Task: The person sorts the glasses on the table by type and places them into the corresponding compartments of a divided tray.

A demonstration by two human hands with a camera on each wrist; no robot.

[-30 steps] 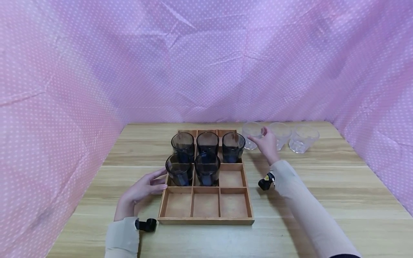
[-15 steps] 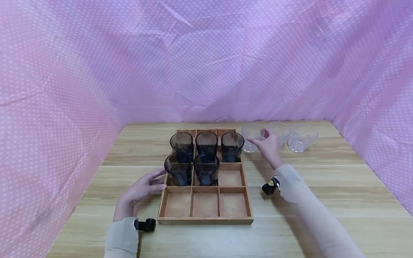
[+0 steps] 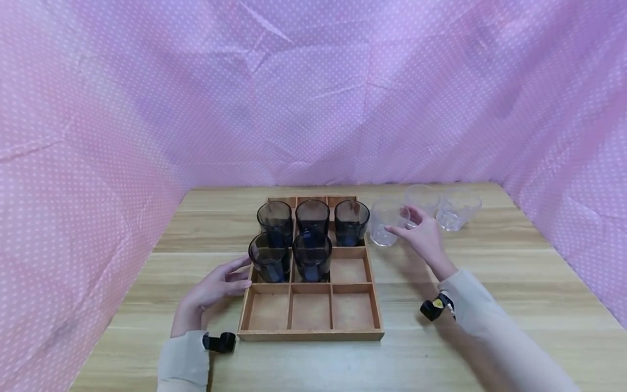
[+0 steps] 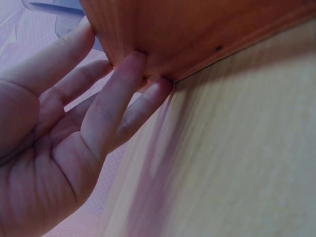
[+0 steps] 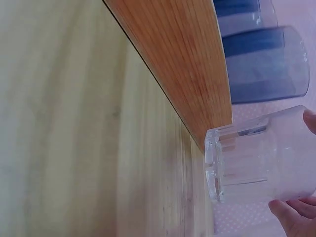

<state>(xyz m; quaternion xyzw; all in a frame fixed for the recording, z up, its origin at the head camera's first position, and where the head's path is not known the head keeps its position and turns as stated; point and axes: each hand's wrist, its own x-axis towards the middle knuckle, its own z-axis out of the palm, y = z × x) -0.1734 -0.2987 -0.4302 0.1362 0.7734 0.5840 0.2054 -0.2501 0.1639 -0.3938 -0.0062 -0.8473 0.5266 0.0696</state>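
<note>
While right hand [image 3: 426, 238] holds clear glass [image 3: 382, 221], compartments [image 3: 311, 310], head view only

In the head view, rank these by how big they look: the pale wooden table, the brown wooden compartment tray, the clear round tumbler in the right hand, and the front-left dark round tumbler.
1. Pale wooden table
2. Brown wooden compartment tray
3. Clear round tumbler and front-left dark round tumbler: too alike to rank.

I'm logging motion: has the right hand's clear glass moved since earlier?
Yes: the clear glass moved alongside the wooden tray toward the tray's near end.
</note>
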